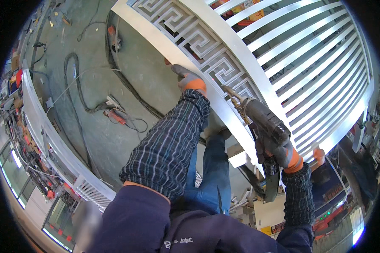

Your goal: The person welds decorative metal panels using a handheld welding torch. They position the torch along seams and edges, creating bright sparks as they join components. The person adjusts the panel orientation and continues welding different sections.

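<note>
1. A white metal gate panel (283, 55) fills the upper right of the view, lying raised and tilted, with a band of square spiral fretwork (198, 46) along its near side and long parallel bars beyond it
2. The right hand (283, 152), in a grey glove with an orange cuff, has its fingers wrapped tight round the grip of a dark welding torch (261, 120)
3. The torch's brass nozzle (232, 95) points up and left, its tip just at the panel's broad frame rail beside the fretwork
4. The left hand (188, 80), gloved the same way, rests on the near edge of that rail, fingers curled over it and holding it
5. Both forearms wear dark checked sleeve covers (169, 147) over a navy jacket; blue trousers (213, 177) show between them
6. A second white railing section (50, 139) curves along the left side
7. The grey concrete floor (147, 67) below carries black cables (78, 90) and a small red-handled tool (116, 118)
8. No open containers can be made out; the far left rim holds only blurred clutter
</note>
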Motion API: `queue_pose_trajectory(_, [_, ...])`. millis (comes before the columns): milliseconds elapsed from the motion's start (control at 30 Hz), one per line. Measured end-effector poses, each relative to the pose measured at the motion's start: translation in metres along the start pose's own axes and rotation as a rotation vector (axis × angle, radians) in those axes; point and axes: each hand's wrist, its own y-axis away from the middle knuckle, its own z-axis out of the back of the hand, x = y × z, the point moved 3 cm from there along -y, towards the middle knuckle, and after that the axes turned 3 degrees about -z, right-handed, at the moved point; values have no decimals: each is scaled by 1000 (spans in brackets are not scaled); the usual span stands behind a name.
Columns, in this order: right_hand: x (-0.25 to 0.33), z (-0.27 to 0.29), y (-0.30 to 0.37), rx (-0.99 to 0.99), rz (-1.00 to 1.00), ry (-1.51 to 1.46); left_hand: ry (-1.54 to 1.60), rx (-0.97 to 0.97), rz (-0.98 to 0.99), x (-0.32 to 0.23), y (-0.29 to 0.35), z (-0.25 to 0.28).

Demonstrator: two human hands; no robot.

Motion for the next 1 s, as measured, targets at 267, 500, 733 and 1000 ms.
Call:
queue_pose_trajectory(267, [-18, 23, -32, 100, -75, -7, 343, 44, 136, 4, -19, 0])
queue_pose_trajectory(500, [-21, 32, -49, 95, -76, -15, 333, 154, 118, 16, 17, 37])
queue_pose_trajectory(733, [-15, 35, -54, 135, -149, -24, 833, 124, 451, 14, -3, 0])
queue_pose_trajectory(1000, [-15, 46, -52, 55, -170, -13, 1490, 64, 551, 23, 36, 34])
